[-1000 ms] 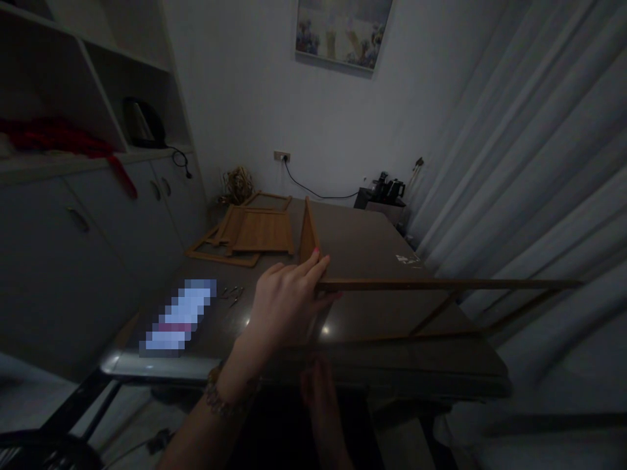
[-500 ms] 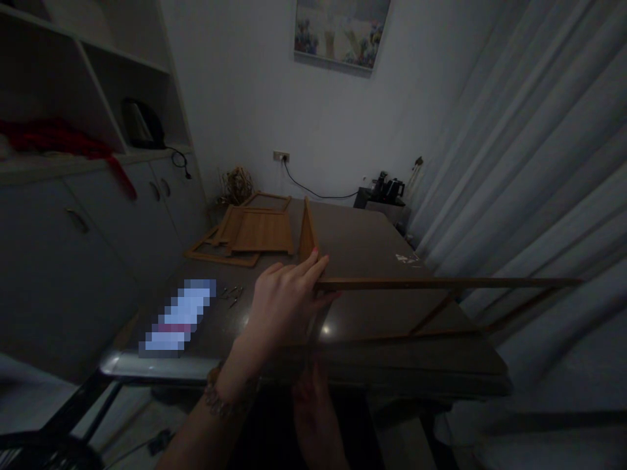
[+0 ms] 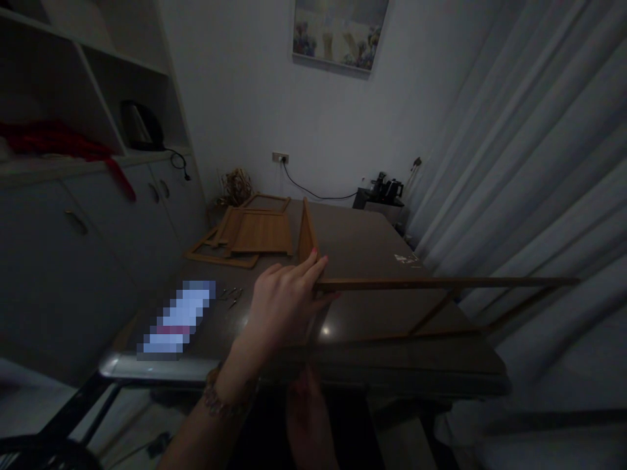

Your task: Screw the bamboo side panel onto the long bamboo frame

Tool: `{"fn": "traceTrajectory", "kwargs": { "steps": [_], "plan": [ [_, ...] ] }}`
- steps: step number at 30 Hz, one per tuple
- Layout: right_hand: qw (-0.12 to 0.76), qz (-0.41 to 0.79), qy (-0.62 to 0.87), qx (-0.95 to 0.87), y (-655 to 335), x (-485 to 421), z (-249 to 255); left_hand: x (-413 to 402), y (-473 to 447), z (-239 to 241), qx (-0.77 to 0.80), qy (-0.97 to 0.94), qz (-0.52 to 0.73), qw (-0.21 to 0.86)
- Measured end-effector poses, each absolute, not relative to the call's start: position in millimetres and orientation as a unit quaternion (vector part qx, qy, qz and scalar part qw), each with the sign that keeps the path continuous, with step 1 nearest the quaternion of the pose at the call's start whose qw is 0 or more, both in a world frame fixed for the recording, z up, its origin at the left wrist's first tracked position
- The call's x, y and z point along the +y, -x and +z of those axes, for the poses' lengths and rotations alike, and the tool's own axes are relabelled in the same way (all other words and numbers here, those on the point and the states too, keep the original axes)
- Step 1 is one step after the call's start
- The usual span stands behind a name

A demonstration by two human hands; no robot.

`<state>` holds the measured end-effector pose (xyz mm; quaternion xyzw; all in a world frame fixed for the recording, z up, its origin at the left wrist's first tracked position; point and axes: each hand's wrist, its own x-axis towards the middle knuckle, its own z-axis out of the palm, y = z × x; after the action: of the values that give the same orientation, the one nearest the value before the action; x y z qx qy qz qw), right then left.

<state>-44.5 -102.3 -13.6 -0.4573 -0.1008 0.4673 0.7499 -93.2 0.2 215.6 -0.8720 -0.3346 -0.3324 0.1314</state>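
Note:
My left hand [image 3: 289, 290], with a beaded bracelet at its wrist, is closed over the corner where a long wooden frame [image 3: 416, 284] meets an upright slatted wooden panel [image 3: 307, 232]. The frame stands on its edge and reaches far to the right, past the table's side. Low in front of the table's near edge is my right hand [image 3: 308, 411]. Its fingers are drawn together in the dark, and what they hold, if anything, cannot be made out. Several small screws [image 3: 232, 295] lie left of my left hand.
More wooden panels [image 3: 262, 232] and frames [image 3: 223, 261] lie at the table's far left. A phone with a blurred screen [image 3: 179, 316] rests near the front left of the table [image 3: 357, 241]. White scraps [image 3: 406, 260] lie at the right, by the curtain [image 3: 539, 163].
My right hand has dropped a little, down and slightly left, away from the table edge. My left hand keeps its hold on the frame corner.

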Motion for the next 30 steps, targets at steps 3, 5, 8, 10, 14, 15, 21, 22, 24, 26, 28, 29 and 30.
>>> {"fn": "traceTrajectory", "kwargs": {
  "steps": [3, 5, 8, 10, 14, 15, 21, 22, 24, 26, 28, 29, 30],
  "plan": [
    [0.748, 0.422, 0.499, -0.119, 48.2, -100.3, -14.4, 0.1, 93.3, 215.5, -0.334, 0.87, -0.337, 0.132],
    [0.725, 0.375, 0.555, -0.161, 46.8, -100.8, -13.4, 0.1, 93.1, 215.6, -0.332, 0.871, -0.337, 0.131],
    [0.682, 0.327, 0.606, -0.246, 39.2, -104.9, -11.1, 0.3, 92.7, 215.6, -0.331, 0.872, -0.337, 0.131],
    [0.661, 0.305, 0.619, -0.294, 32.6, -108.3, -9.9, 0.3, 92.5, 215.5, -0.33, 0.871, -0.339, 0.13],
    [0.638, 0.282, 0.628, -0.346, 22.8, -111.5, -9.2, 0.2, 92.3, 215.4, -0.333, 0.871, -0.337, 0.129],
    [0.639, 0.289, 0.624, -0.345, 21.8, -111.4, -9.1, 0.2, 92.3, 215.3, -0.334, 0.871, -0.336, 0.131],
    [0.671, 0.394, 0.574, -0.256, 24.8, -109.6, -2.5, 0.4, 92.0, 216.0, -0.334, 0.87, -0.338, 0.129],
    [0.678, 0.401, 0.566, -0.244, 25.3, -109.8, -0.9, 0.4, 92.0, 216.3, -0.334, 0.87, -0.339, 0.129],
    [0.684, 0.406, 0.561, -0.23, 25.6, -110.4, 1.4, 0.3, 92.3, 216.8, -0.334, 0.87, -0.339, 0.131],
    [0.68, 0.401, 0.571, -0.223, 25.2, -111.1, 2.2, 0.1, 92.7, 217.1, -0.334, 0.871, -0.337, 0.131],
    [0.671, 0.39, 0.591, -0.219, 24.3, -111.7, 2.4, -0.1, 92.9, 217.1, -0.335, 0.872, -0.333, 0.129],
    [0.666, 0.38, 0.602, -0.223, 23.6, -112.0, 2.8, -0.2, 93.0, 217.1, -0.335, 0.872, -0.332, 0.127],
    [0.662, 0.367, 0.612, -0.23, 22.8, -112.3, 3.5, -0.4, 93.0, 217.1, -0.336, 0.873, -0.332, 0.124]
  ]
}}
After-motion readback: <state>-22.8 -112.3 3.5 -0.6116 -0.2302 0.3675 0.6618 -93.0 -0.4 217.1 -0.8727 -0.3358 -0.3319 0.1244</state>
